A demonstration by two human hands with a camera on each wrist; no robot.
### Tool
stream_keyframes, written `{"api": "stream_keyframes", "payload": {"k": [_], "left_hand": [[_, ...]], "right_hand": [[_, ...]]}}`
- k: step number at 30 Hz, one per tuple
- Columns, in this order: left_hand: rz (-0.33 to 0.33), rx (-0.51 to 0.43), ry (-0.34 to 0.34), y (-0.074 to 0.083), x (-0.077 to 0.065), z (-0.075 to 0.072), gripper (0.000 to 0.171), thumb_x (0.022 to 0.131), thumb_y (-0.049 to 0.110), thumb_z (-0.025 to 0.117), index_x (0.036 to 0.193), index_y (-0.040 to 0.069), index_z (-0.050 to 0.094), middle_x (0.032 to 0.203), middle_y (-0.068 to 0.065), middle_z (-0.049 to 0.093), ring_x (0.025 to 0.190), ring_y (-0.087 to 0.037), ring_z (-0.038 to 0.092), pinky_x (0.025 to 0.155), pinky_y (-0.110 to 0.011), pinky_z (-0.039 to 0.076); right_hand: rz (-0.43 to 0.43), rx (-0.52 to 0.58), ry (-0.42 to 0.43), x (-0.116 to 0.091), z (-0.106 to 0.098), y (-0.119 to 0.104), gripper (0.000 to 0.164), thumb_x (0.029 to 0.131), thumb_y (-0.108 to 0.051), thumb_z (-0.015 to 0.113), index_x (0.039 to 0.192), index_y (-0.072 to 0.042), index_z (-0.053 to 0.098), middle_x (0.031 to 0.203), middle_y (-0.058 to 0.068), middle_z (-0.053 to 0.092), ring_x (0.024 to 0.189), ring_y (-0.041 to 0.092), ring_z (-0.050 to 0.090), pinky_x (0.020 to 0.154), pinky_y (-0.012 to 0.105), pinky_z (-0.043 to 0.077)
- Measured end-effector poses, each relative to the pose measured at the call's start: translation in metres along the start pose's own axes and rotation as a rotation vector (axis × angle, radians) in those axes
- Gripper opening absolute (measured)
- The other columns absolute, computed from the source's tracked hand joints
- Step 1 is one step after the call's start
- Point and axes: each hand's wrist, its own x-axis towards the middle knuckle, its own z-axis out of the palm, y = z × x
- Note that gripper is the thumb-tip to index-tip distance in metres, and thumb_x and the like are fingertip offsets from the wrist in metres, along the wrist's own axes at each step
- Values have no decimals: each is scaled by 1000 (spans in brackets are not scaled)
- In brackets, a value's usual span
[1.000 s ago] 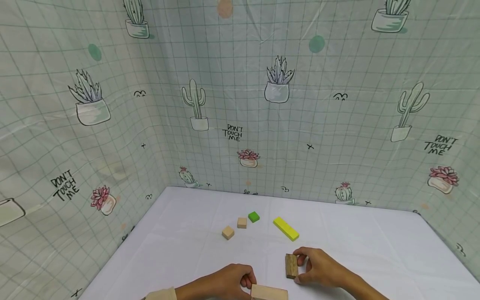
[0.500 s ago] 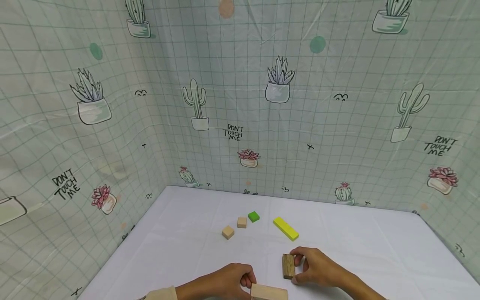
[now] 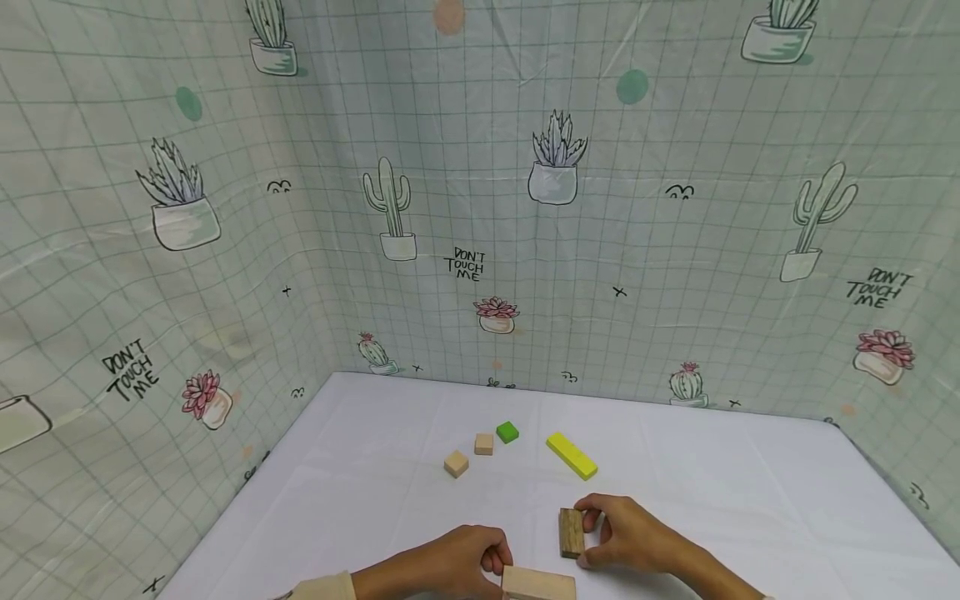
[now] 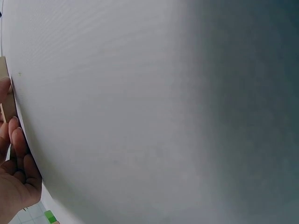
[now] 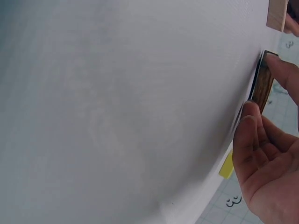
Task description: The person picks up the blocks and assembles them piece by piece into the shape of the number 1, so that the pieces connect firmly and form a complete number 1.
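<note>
The left hand gripped one pale block between its fingers; the right hand pinched one dark block. Beyond the right fingers lay one yellow bar; beyond the left, two small cubes, then one green block.

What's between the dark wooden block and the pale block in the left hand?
Only a bare strip of white tabletop separates the dark wooden block from the pale block, as the head view shows.

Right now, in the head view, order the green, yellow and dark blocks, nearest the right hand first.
1. Dark block: held by the right hand, on its left.
2. Yellow block: beyond the hand, slightly left.
3. Green block: farther back and left.
</note>
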Motion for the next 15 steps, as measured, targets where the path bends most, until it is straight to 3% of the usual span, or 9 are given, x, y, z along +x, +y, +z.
{"api": "stream_keyframes", "payload": {"k": [15], "left_hand": [[-19, -18, -2, -1, 1, 0, 23, 79, 8, 83, 91, 14, 65, 77, 12, 54, 72, 3, 50, 71, -16, 46]], "right_hand": [[5, 12, -9, 3, 3, -1, 62, 77, -22, 87, 124, 6, 58, 97, 2, 59, 71, 5, 53, 62, 21, 46]]}}
